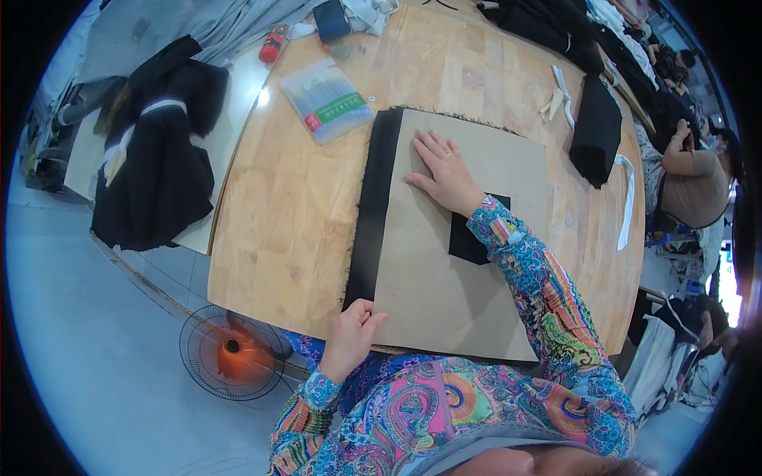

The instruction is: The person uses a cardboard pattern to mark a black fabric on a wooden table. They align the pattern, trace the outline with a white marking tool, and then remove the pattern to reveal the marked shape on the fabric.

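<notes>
A beige cardboard template [444, 305] lies flat on black fabric [371, 222] at the near side of the wooden table. A strip of the fabric shows along the template's left side, with frayed edges there and at the far side. Through an opening in the template's middle a black patch [468, 240] shows, partly behind my right forearm. My right hand [451, 170] rests on the template's upper part, palm down and fingers spread. At the near left corner, my left hand [353, 333] pinches the fabric's edge; its fingertips partly hide the corner.
On the wooden table [270, 254] lie a clear packet of thin sticks [327, 99], a red bottle [273, 45], a dark phone-like object [331, 21] and black cloth pieces [597, 127]. A fan [238, 353] stands at lower left. Another person [698, 178] sits at right.
</notes>
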{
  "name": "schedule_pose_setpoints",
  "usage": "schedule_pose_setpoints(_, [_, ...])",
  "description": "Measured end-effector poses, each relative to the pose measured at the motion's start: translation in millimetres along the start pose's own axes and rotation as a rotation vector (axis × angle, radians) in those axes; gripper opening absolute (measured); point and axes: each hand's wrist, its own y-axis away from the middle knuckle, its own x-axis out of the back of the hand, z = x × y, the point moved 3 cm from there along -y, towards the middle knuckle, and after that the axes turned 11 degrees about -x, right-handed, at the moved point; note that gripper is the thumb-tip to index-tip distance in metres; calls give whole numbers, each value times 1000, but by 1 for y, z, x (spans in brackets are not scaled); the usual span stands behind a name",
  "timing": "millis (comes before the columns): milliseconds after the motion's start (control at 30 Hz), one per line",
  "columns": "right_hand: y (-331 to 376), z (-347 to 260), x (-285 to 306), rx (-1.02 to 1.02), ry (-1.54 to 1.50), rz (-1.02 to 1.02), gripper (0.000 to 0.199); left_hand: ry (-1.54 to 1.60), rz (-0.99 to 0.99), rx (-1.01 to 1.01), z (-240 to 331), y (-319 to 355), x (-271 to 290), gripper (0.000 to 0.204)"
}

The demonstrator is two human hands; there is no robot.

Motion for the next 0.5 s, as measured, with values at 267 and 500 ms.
schedule_pose_setpoints(267, [-2, 2, -6, 20, 47, -7, 72, 11, 35, -44, 5, 2, 0, 17])
schedule_pose_setpoints(500, [-4, -5, 3, -5, 141, -174, 100, -286, -9, -26, 17, 20, 10, 23])
